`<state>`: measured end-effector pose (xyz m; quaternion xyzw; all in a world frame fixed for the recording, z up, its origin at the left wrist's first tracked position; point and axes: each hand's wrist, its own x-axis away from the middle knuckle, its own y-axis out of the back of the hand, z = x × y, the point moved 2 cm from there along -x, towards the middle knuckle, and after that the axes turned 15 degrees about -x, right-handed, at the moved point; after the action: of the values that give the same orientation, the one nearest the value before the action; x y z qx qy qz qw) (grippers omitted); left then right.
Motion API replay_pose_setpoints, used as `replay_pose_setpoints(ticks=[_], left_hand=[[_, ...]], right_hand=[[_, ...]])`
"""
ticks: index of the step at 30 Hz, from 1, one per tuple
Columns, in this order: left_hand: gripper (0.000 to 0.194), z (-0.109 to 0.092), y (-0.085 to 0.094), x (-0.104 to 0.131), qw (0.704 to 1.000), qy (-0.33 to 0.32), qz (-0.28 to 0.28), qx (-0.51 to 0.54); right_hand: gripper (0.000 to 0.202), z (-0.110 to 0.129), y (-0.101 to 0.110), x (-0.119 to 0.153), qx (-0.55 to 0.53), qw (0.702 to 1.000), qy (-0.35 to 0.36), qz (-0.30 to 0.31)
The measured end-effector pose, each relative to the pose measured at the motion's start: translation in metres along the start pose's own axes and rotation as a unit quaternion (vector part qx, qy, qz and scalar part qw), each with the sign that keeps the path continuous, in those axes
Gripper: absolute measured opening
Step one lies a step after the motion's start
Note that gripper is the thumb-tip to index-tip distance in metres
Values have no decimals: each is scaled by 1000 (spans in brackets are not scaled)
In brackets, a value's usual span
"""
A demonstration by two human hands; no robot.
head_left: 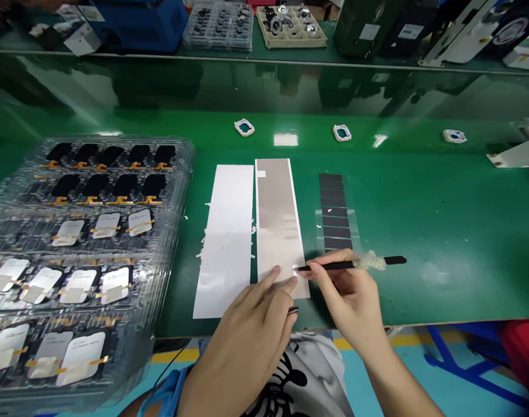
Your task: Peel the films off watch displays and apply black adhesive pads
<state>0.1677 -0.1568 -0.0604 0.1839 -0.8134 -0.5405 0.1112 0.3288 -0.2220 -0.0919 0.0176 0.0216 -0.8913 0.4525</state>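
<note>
My right hand [349, 292] pinches slim black tweezers [340, 266] with pale wrapping round the rear part. Their tip touches a long beige sheet [277, 202] with white edges, close to a small pale piece near its lower right edge. My left hand [260, 330] lies over the sheet's lower end, two fingertips pressing on it. The other left fingers are curled, and a short dark end [293, 310] of something shows beside them; the rest is hidden. Left of the beige sheet lies a plain white strip [227, 231].
A clear plastic tray [177, 231] of black and white-backed screen parts fills the left. Right of the sheets lies a film with dark strips [335, 211]. Several small white frames, one here [244, 127], sit farther back. Part boxes [290, 29] stand on the shelf.
</note>
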Motion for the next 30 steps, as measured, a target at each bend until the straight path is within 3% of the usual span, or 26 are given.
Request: replay_pose_setpoints(ticks=[6, 11, 14, 16, 18, 20, 22, 24, 27, 30], left_hand=[[15, 1, -4, 2, 996, -40, -10, -83], [15, 1, -3, 2, 995, -46, 1, -86], [14, 4, 0, -1, 1000, -11, -22, -12], [10, 10, 2, -3, 991, 67, -61, 100], [6, 15, 2, -6, 949, 159, -97, 253], [9, 18, -2, -11, 881, 216, -110, 407], [10, 17, -5, -16, 816, 234, -107, 517], [12, 15, -8, -21, 775, 233, -107, 578], [15, 12, -10, -23, 749, 214, -118, 616], [16, 12, -13, -22, 755, 188, -129, 615]], right_hand=[[14, 2, -4, -4, -73, 997, -13, -36], [10, 2, 0, -7, -133, 990, -39, -33], [7, 2, 5, -4, -177, 982, -26, -65], [5, 7, 5, 0, -197, 974, 16, -110], [5, 13, 0, 5, -204, 965, 69, -149], [8, 18, -11, 11, -213, 957, 113, -159], [11, 18, -24, 14, -226, 953, 136, -147], [14, 16, -35, 16, -235, 951, 149, -135], [15, 12, -43, 15, -230, 949, 171, -129], [16, 10, -44, 14, -219, 949, 188, -130]])
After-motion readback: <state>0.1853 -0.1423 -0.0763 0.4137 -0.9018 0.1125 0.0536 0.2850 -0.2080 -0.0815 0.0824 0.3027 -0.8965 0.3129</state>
